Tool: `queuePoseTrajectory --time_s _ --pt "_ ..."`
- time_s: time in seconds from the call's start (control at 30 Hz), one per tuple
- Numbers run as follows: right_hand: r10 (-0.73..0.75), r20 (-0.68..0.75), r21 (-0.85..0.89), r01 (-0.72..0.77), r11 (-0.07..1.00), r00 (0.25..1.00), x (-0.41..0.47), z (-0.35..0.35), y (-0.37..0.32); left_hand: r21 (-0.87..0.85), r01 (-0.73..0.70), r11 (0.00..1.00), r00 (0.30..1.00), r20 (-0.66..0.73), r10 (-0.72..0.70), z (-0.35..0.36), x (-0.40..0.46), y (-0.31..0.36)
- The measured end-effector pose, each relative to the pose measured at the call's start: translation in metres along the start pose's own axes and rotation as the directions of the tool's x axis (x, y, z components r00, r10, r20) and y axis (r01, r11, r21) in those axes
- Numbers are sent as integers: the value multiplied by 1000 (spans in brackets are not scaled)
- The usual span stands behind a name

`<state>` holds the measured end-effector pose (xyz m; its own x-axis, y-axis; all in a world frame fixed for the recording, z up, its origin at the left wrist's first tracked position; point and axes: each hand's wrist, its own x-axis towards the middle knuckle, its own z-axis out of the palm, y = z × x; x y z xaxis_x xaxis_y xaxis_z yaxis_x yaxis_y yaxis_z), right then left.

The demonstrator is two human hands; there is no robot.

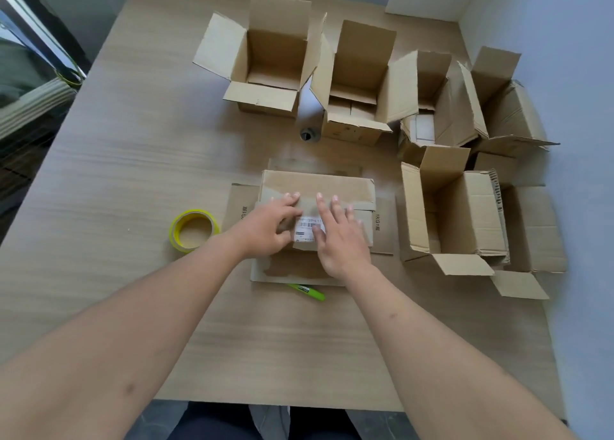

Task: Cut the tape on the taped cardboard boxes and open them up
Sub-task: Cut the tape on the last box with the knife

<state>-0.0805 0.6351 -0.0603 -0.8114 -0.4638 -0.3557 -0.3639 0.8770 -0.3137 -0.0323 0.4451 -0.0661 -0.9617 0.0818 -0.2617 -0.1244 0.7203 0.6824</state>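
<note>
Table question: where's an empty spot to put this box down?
Bare table lies left of the tape roll, and along the near edge below the green cutter. The right side and far edge are crowded with opened boxes.

Both hands rest on the near cardboard box (317, 187): left hand (265, 226) with fingers curled at its white label (309, 228), right hand (342, 236) flat. Green cutter (307, 291) lies nearer; yellow tape roll (192, 230) at left.

Yellow tape roll (193, 230) and grey cylinder (309, 134) on wooden table (133, 180)
</note>
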Motion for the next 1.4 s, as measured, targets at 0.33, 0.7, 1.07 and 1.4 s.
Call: queuePoseTrajectory --time_s 0.33,0.7,1.07,1.4 --pt "78 21 -124 -75 989 997 30 13 -31 84 465 881 836 -367 -407 -24 -57 -76" --pt "124 49 -106 -118 987 991 41 7 -37 207 485 850 874 -140 -465 -28 -81 -110" --pt "146 52 -91 -141 986 988 16 12 -44 -61 395 917 867 -305 -394 -50 -75 -92" --pt "146 38 -75 -143 987 989 -21 27 -46 -71 170 983 904 -387 -184 -63 -68 -52"
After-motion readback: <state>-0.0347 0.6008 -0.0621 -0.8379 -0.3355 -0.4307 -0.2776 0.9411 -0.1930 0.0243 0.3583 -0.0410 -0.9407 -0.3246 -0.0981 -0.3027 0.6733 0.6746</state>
